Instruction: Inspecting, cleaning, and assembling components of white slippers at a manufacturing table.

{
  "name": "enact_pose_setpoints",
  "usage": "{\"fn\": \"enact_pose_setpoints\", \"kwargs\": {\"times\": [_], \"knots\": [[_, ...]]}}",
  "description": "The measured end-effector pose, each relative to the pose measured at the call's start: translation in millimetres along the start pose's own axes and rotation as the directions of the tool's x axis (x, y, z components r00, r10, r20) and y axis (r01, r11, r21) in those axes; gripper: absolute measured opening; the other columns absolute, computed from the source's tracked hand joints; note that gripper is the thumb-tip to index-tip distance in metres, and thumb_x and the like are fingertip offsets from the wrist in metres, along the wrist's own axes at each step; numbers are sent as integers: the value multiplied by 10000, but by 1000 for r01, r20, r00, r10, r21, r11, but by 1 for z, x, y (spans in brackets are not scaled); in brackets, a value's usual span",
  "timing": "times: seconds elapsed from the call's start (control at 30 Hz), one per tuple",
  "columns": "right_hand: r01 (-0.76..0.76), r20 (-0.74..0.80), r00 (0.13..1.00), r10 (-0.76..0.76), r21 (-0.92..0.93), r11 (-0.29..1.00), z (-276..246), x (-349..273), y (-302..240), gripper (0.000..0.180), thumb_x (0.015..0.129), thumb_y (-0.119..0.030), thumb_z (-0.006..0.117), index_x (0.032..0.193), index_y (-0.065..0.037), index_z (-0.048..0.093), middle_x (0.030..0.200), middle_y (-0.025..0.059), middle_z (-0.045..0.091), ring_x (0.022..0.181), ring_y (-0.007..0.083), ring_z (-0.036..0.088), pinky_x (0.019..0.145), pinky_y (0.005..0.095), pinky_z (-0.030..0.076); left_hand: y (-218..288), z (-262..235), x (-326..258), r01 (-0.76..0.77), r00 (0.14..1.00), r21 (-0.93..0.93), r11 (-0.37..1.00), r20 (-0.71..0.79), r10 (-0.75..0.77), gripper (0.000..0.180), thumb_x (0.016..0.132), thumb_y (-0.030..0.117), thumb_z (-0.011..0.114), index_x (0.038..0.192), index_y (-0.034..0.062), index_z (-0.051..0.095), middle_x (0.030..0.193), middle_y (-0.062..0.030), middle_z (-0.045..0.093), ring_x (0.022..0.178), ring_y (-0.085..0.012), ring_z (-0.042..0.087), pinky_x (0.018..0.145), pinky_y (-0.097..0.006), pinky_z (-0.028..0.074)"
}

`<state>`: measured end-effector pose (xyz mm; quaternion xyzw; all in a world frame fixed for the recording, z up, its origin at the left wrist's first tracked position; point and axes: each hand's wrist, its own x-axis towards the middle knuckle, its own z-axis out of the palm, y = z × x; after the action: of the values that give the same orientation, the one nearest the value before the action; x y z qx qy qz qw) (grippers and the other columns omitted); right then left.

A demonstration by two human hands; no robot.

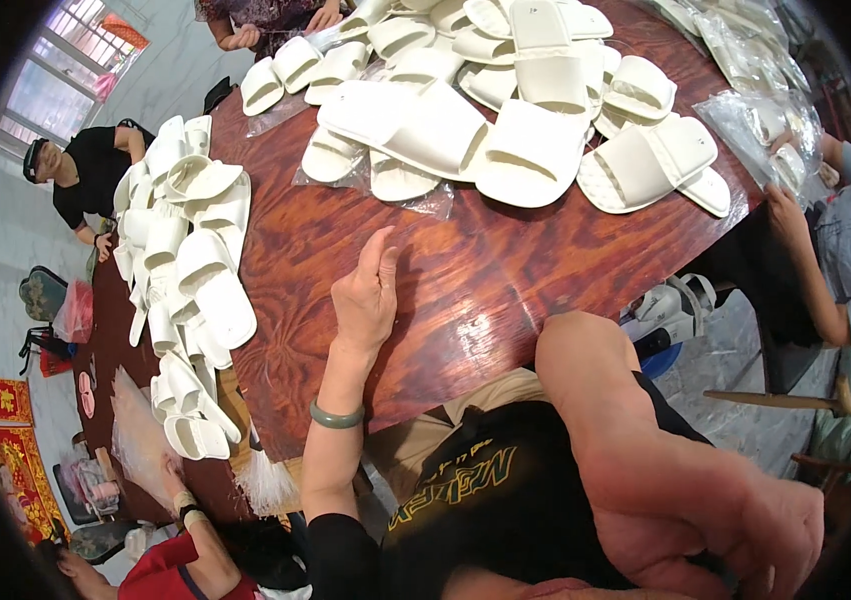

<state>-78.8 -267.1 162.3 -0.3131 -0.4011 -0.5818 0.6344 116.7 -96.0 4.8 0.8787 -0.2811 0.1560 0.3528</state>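
My left hand is over the near part of the wooden table with its fingers stretched out and nothing in it. A green bangle circles that wrist. My right hand is raised very close to the camera at the lower right. Its fingers are curled and partly hidden, so what they hold, if anything, cannot be made out. Beyond my left hand lie white slippers, among them a large one and a pair to the right. Several sit on clear plastic bags.
The reddish wooden table has its edge at my body. A second pile of white slippers covers its left side. People sit around: one in red, one in black, and one at right handling bagged slippers.
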Motion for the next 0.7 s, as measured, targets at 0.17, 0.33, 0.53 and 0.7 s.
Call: {"fn": "enact_pose_setpoints", "kwargs": {"times": [0.17, 0.33, 0.53, 0.7], "knots": [[30, 125, 990, -62, 241, 970, -2, 1, 9, 174, 821, 76, 554, 945, -11, 641, 1087, 81, 544, 1097, 190, 485, 1003, 317, 445, -13, 4, -8, -66, 995, -91, 994, -76, 59, 248, 940, 221, 491, 1129, 78, 565, 677, -161, 591, 544, -282, 589, 493, -341, 436], [23, 21, 999, -28, 217, 976, 14, -5, -2, 191, 822, 82, 550, 967, -19, 624, 1099, 88, 538, 1093, 189, 492, 1018, 324, 436, -2, -3, -7, 28, 999, -54, 998, 27, -27, 233, 940, 224, 486, 1114, 100, 576, 753, -183, 620, 619, -318, 620, 524, -357, 458], [54, 219, 968, -124, 304, 951, -8, -11, -4, 248, 815, 87, 560, 1009, -55, 616, 1156, 80, 506, 1122, 190, 480, 1048, 327, 407, -8, -5, -8, 39, 998, -106, 994, 54, -33, 238, 944, 219, 477, 1130, 110, 576, 806, -183, 626, 658, -335, 622, 558, -364, 466], [85, -4, 996, -88, 288, 954, 36, -10, 14, 227, 826, 85, 545, 1002, -39, 618, 1169, 66, 499, 1130, 187, 473, 1057, 312, 396, -8, -7, -11, 37, 999, -101, 994, 25, -35, 220, 938, 214, 488, 1094, 94, 586, 828, -162, 641, 693, -317, 635, 572, -349, 475]]}}
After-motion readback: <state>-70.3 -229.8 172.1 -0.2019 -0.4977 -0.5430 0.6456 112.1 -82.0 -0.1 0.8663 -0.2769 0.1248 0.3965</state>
